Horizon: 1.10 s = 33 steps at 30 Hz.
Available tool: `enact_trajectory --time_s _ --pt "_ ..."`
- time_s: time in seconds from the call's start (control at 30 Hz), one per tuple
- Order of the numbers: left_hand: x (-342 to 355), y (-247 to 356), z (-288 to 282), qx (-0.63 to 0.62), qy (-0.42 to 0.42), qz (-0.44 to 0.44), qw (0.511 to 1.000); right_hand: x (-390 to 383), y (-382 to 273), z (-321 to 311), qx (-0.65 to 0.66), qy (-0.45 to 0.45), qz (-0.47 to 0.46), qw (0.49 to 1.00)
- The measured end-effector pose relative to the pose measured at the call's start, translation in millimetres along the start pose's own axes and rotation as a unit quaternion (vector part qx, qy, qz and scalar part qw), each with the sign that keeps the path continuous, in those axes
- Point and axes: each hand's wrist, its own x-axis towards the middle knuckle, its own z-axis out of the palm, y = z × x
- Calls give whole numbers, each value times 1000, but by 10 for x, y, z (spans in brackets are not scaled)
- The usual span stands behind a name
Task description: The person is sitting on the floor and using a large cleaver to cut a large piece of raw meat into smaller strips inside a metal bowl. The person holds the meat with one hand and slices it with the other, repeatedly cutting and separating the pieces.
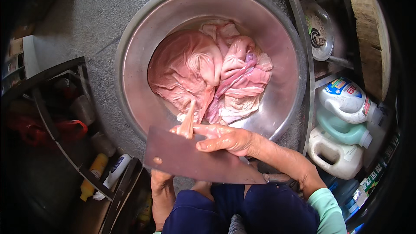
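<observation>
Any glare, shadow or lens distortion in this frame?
Head view: glare inside the steel basin at lower right; much of the black metal rack at left is in shadow, its edges bent by the fisheye; corners are black; the cleaver shows clearly.

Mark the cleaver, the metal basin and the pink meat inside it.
Cleaver (197,164), head view: flat face of the blade.
Metal basin (138,56), head view: left inner wall.
Pink meat (186,58), head view: the rounded left-hand mass.
</observation>
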Motion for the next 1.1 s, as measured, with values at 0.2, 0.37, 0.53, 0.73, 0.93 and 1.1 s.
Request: enact_trajectory --time_s 0.2,0.37,0.53,0.73,0.93,1.1 --pt "-108 -66 -151 112 22 -88 990 39 -71 -116 -15 -8 -2 1000" --pt "96 86 112 -137 -38 -68 987 32 -61 -427 -3 59 -90 994" --pt "254 249 251 -363 21 -130 923 13 -255 -559 113 200 -124 965" --pt "485 109 356 -518 93 -118 842 -186 -174 -411 38 101 -69 992" --pt "644 225 512 -529 75 -114 838 -157 83 -222 209 -5 -72 975" --pt "551 133 560 -557 107 -141 811 5 72 -425 227 -145 -122 955"
